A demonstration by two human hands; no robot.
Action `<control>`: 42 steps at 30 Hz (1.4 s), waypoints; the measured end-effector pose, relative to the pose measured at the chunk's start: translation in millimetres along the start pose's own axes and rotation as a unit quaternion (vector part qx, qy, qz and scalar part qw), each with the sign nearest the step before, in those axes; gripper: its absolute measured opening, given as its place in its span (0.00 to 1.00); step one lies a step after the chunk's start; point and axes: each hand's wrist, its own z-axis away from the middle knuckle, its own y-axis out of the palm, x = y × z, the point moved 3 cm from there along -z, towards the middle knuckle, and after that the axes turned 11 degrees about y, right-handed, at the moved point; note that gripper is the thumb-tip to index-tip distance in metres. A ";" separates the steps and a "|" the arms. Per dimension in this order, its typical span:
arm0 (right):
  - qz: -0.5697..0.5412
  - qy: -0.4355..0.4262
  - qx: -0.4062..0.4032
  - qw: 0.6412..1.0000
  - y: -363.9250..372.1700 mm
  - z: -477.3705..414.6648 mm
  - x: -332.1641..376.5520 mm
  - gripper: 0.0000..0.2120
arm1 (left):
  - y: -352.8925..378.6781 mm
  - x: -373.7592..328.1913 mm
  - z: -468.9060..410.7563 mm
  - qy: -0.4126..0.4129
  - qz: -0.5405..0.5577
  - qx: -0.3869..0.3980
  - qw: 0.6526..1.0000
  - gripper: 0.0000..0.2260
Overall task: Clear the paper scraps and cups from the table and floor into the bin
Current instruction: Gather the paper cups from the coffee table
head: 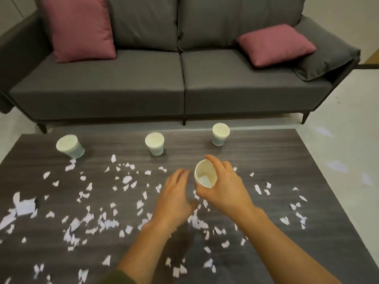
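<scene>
Aslant, paper cup inside right hand grip.

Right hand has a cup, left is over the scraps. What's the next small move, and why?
Probably sweep nearby paper scraps with the left hand into the cup that the right hand grips tilted toward it. Scraps litter the table, something white already lies in the cup, and no bin is in view.

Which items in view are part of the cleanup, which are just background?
Job: paper scraps; held cup in right hand; left cup, middle cup, far-right cup on the table.
Background: sofa, left pink cushion, right pink cushion. Bin not in view.
</scene>
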 end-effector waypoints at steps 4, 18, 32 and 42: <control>-0.004 0.012 -0.022 1.000 -0.3 -33.4 23.7 0.36 | -38.1 37.1 -37.1 -0.019 -0.049 -0.046 0.998 0.25; 0.048 -0.018 0.013 0.999 34.6 -90.3 -15.4 0.36 | -34.9 103.8 -120.6 -0.100 -0.167 -0.118 0.974 0.32; 0.012 0.015 0.040 0.999 63.0 -136.1 -50.4 0.38 | -20.2 129.8 -167.0 -0.118 -0.059 -0.149 0.980 0.28; -0.064 0.071 0.024 0.995 67.2 -139.1 -35.9 0.43 | -17.9 31.6 -126.5 0.171 0.041 -0.108 0.978 0.31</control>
